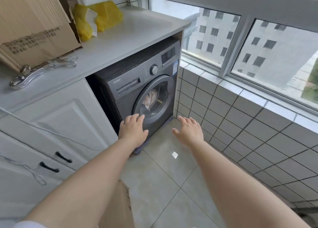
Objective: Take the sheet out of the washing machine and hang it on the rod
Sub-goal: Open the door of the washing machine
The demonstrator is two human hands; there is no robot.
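A dark grey front-loading washing machine [130, 83] stands under a white countertop, its round door [154, 98] closed. Through the door glass I see a pale, pinkish bundle of the sheet [151, 98] in the drum. My left hand [132, 129] is stretched out low in front of the machine's lower left part, fingers straight and holding nothing. My right hand [189, 130] is spread over the floor to the right of the machine, also holding nothing. No rod is in view.
The countertop [120, 38] carries a cardboard box [32, 25], a yellow bag [98, 18] and metal clips [27, 74]. White cabinet doors [56, 124] are on the left, a tiled wall [240, 124] with windows on the right. A cardboard box [118, 207] stands on the floor near my feet.
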